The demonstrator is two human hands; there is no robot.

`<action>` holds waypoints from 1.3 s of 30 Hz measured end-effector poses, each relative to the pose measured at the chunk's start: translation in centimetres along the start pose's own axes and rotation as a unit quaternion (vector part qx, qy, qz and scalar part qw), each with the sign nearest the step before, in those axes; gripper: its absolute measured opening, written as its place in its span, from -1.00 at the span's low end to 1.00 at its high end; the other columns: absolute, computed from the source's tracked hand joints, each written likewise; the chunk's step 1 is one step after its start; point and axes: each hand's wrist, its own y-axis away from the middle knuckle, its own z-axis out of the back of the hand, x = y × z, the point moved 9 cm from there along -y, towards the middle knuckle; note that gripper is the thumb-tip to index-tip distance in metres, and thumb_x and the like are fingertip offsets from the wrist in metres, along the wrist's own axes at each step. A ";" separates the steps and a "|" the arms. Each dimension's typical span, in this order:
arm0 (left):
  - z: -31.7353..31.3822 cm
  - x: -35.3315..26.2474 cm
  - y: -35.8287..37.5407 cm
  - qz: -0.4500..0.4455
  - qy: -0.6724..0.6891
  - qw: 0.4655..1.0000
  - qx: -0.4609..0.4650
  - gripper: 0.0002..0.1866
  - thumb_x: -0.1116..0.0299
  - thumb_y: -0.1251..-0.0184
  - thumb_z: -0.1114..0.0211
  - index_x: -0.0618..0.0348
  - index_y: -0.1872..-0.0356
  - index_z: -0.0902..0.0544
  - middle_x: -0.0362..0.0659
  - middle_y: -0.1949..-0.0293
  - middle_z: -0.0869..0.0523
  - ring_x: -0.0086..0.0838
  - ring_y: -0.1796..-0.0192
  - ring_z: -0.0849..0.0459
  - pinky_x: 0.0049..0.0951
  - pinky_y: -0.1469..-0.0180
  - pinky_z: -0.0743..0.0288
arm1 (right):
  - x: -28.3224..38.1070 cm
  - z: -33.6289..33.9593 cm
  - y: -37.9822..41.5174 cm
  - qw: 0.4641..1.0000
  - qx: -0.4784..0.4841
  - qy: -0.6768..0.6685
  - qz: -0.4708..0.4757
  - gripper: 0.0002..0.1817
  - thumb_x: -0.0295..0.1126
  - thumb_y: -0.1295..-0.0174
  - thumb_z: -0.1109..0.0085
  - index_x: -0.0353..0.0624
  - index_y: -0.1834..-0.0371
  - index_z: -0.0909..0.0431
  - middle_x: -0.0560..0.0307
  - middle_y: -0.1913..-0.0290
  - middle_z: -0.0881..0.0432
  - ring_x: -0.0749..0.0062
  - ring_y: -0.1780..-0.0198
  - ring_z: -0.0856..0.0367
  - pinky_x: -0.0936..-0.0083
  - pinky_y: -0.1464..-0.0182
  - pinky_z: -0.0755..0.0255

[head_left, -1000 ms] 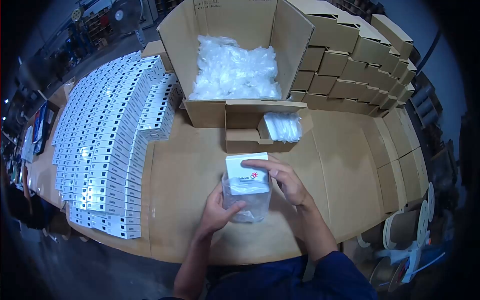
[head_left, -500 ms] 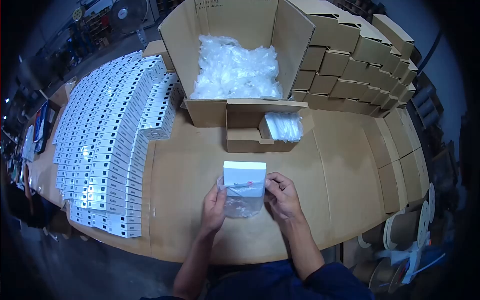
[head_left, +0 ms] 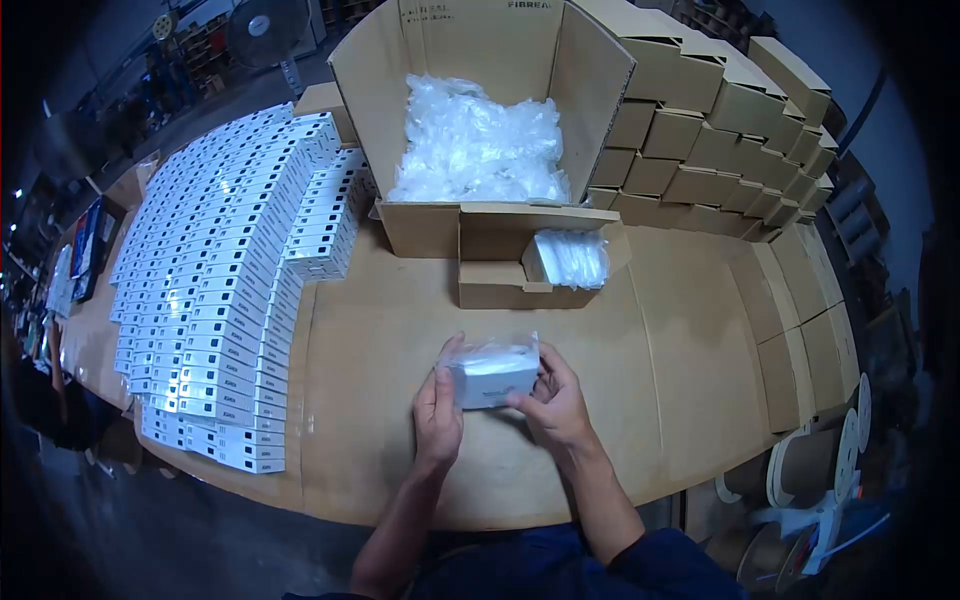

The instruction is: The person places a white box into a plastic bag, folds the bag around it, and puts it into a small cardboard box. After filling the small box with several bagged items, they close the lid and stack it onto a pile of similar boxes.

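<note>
A small white box (head_left: pixel 488 382) in a clear plastic bag (head_left: pixel 492 352) is held between my two hands above the cardboard-covered table. My left hand (head_left: pixel 438 408) grips its left side, and my right hand (head_left: pixel 555 400) grips the right side with the thumb on the near face. Beyond them stands an open brown carton (head_left: pixel 500 294) with bagged white boxes (head_left: pixel 572 259) at its right end. Behind that, a large open carton (head_left: pixel 420 232) contains a heap of clear plastic bags (head_left: pixel 485 145).
Many white boxes (head_left: pixel 215 290) are stacked in rows on the left. Brown cartons (head_left: pixel 680 130) are piled at the back right, with more brown cartons (head_left: pixel 790 330) along the right edge. Reels (head_left: pixel 815 460) stand below the right side. Part of another person (head_left: pixel 60 400) shows at far left.
The plastic bag now covers the white box, which has turned in my hands. My right hand has moved left, its thumb now on the box. The view has shifted slightly.
</note>
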 end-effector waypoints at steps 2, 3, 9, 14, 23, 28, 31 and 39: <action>-0.3 -0.4 -0.1 -0.011 -0.056 0.998 0.018 -0.40 0.19 -0.79 0.07 0.37 -0.62 -0.18 0.06 -0.42 -0.52 -0.27 -0.48 -0.47 -0.24 -0.58 -0.25 | -0.3 0.6 0.2 0.997 -0.019 0.069 -0.008 -0.43 -0.58 -0.27 -0.48 -0.37 -0.33 -0.50 0.00 -0.17 -0.70 0.42 -0.23 -0.64 0.44 -0.29 -0.55; -0.5 -0.7 -0.1 -0.016 -0.084 0.996 0.028 -0.41 0.21 -0.78 0.03 0.36 -0.62 -0.18 0.05 -0.42 -0.52 -0.29 -0.47 -0.47 -0.24 -0.58 -0.26 | 0.0 0.6 0.3 0.997 -0.021 0.075 -0.001 -0.45 -0.61 -0.28 -0.47 -0.38 -0.33 -0.50 0.02 -0.15 -0.70 0.43 -0.22 -0.64 0.45 -0.28 -0.55; -1.2 -0.1 0.3 0.078 -0.043 0.995 0.042 -0.61 0.38 -0.71 -0.12 0.34 -0.40 -0.48 -0.04 -0.18 -0.68 -0.39 -0.21 -0.69 -0.34 -0.25 -0.67 | 1.2 -0.4 0.3 0.985 0.043 0.160 0.039 -0.80 -0.66 -0.35 -0.34 -0.36 -0.01 -0.71 -0.06 -0.12 -0.74 0.37 -0.11 -0.70 0.44 -0.23 -0.55; 0.2 1.7 0.7 0.117 -0.008 0.993 -0.001 -0.68 0.28 -0.75 -0.04 0.38 -0.09 -0.62 0.01 -0.06 -0.72 -0.25 -0.08 -0.79 -0.14 -0.19 -0.77 | 1.6 0.4 0.4 0.981 -0.002 0.194 0.026 -0.82 -0.55 -0.47 -0.25 -0.38 -0.05 -0.70 -0.15 -0.04 -0.79 0.37 -0.15 -0.70 0.47 -0.23 -0.56; 1.6 1.7 0.1 0.128 -0.056 0.987 -0.083 -0.56 0.13 -0.73 -0.10 0.40 -0.11 -0.68 0.02 0.01 -0.79 -0.27 0.01 -0.83 -0.23 -0.08 -0.81 | 4.8 -1.7 0.6 0.932 0.107 0.323 0.127 -0.69 -0.57 -0.26 -0.41 -0.21 -0.08 -0.80 -0.16 -0.30 -0.65 0.12 -0.26 -0.67 0.30 -0.33 -0.53; 1.7 2.5 0.2 0.165 -0.023 0.984 -0.067 -0.55 0.14 -0.77 -0.01 0.36 -0.25 -0.61 0.04 -0.04 -0.76 -0.25 -0.04 -0.81 -0.20 -0.14 -0.78 | 3.4 -0.9 -0.3 0.922 0.083 0.376 0.040 -0.63 -0.57 -0.14 -0.51 -0.17 -0.06 -0.81 -0.06 -0.03 -0.82 0.15 -0.08 -0.78 0.28 -0.20 -0.59; 0.9 0.7 -0.2 0.144 0.008 0.988 -0.049 -0.55 0.20 -0.77 0.00 0.35 -0.38 -0.51 0.04 -0.14 -0.71 -0.27 -0.12 -0.77 -0.20 -0.16 -0.77 | 3.4 -0.5 -0.4 0.925 0.064 0.373 0.027 -0.65 -0.54 -0.13 -0.53 -0.19 -0.03 -0.81 -0.04 0.00 -0.84 0.14 -0.12 -0.77 0.25 -0.25 -0.55; -0.7 -0.3 -0.2 0.153 -0.092 0.974 0.138 -0.60 0.71 -0.50 -0.21 0.42 -0.31 -0.55 0.06 -0.32 -0.55 -0.22 -0.33 -0.63 -0.30 -0.26 -0.76 | 4.9 -0.7 -0.6 0.906 0.090 0.400 0.103 -0.66 -0.48 -0.11 -0.54 -0.22 0.00 -0.79 -0.07 -0.17 -0.78 -0.17 -0.44 -0.52 0.05 -0.50 -0.35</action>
